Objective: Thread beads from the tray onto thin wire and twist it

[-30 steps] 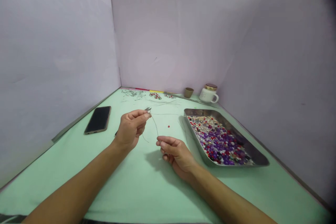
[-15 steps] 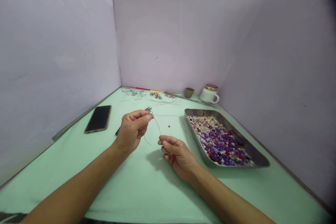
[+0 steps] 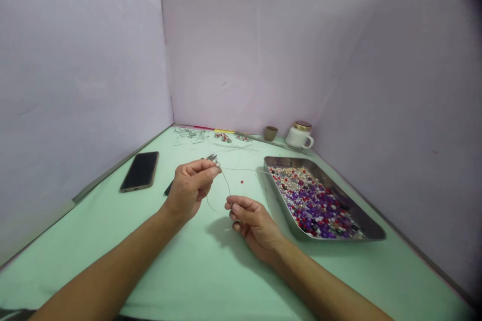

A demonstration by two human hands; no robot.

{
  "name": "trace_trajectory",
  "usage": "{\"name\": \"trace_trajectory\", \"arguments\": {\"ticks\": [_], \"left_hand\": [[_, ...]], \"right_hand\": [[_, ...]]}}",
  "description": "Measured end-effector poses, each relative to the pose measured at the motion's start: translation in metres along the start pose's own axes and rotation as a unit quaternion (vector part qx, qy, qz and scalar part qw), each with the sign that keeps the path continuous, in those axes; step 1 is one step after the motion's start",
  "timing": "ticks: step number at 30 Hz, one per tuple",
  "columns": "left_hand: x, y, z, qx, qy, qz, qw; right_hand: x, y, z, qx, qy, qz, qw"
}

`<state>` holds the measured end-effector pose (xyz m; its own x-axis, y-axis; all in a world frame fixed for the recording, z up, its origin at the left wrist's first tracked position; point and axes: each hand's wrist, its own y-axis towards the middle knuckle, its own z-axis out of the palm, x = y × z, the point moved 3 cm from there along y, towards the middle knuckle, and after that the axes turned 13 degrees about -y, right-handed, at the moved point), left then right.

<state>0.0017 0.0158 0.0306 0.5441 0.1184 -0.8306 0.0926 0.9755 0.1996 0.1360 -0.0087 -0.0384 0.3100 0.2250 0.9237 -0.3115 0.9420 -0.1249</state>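
Observation:
My left hand (image 3: pixel 190 185) is closed in a pinch around a small white bead (image 3: pixel 218 164) with thin wire running from it. One strand of the wire (image 3: pixel 226 180) curves down to my right hand (image 3: pixel 256 223), whose thumb and forefinger pinch it. Another strand stretches right toward the tray's edge, and a loose one hangs below my left hand. Behind that hand lies a metal-tipped tool (image 3: pixel 212 157) with a dark handle, mostly hidden. A single red bead (image 3: pixel 242 181) rests on the green cloth between the hands and the tray.
A metal tray (image 3: pixel 371 220) of mixed beads stands on the right. On the left lies a phone (image 3: pixel 140 171). Along the back are wire pieces (image 3: pixel 190 134), beaded clusters (image 3: pixel 223 137), a small brown cup (image 3: pixel 270 133) and a white lidded mug (image 3: pixel 298 136). Pale walls (image 3: pixel 263 50) enclose the table.
Both hands keep their hold, with only a slight shift. The strand reaching right from my left hand now slopes down a little more toward the tray.

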Motion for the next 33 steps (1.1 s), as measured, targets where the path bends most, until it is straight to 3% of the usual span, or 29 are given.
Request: {"name": "trace_trajectory", "arguments": {"ticks": [11, 17, 19, 21, 26, 29, 33], "left_hand": [[0.0, 0.001, -0.002, 0.009, 0.051, 0.015, 0.999], [0.003, 0.004, -0.004, -0.026, 0.061, -0.017, 0.998], [0.008, 0.007, -0.007, -0.049, 0.039, -0.055, 0.997], [0.016, 0.011, -0.013, -0.081, -0.001, -0.131, 0.988], [0.041, 0.015, -0.027, -0.129, -0.098, -0.368, 0.916], [0.046, 0.016, -0.032, -0.105, -0.132, -0.429, 0.887], [0.047, 0.013, -0.031, -0.083, -0.131, -0.454, 0.878]], "right_hand": [[0.002, -0.001, 0.001, -0.012, -0.024, -0.007, 1.0], [0.002, -0.001, 0.001, -0.007, -0.032, -0.012, 0.999], [0.002, -0.002, 0.001, -0.006, -0.032, -0.008, 0.999], [0.003, -0.002, 0.001, -0.004, -0.032, -0.004, 0.999], [0.005, -0.002, 0.002, 0.015, -0.037, -0.02, 0.999], [0.004, -0.001, 0.001, -0.006, -0.047, -0.004, 0.999], [0.003, 0.003, -0.01, -0.095, -0.044, 0.024, 0.994]]}}
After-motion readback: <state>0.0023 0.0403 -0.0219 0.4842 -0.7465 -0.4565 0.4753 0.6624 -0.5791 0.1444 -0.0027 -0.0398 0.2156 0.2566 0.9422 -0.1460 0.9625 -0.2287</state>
